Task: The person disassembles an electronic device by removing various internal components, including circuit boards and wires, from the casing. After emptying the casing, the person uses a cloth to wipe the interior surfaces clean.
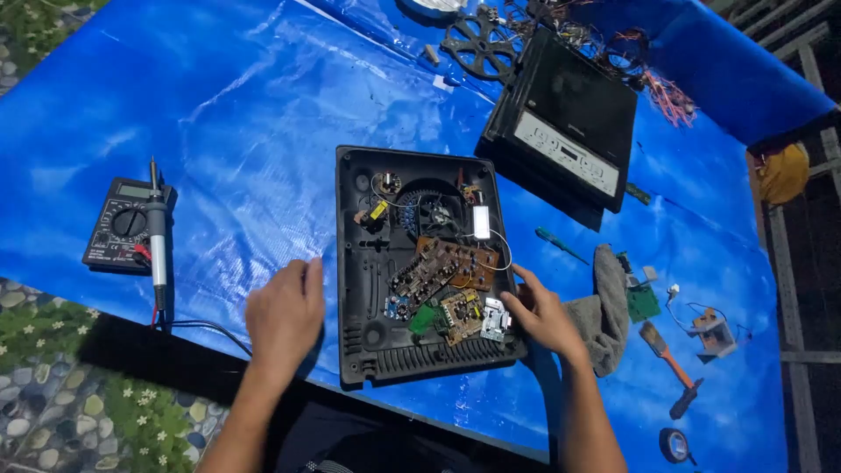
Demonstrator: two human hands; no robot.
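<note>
Left hand [285, 314] flat, spread, beside open casing [420, 263]; right hand [539, 315] fingers curled at boards [447, 280], lower centre. Inspection stage; next needs a firm casing grip.

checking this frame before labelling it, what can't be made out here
Head view only:
- Left hand: palm faces down, so contact underneath is hidden.
- Right hand fingers at the open casing edge: grip unclear.
- Circuit boards: parts too small.
- Tape roll: partly dark near the bottom edge.

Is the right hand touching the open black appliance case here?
Touching. The head view shows the right hand with fingertips resting on the right edge of the open black case, no gap visible.
</note>
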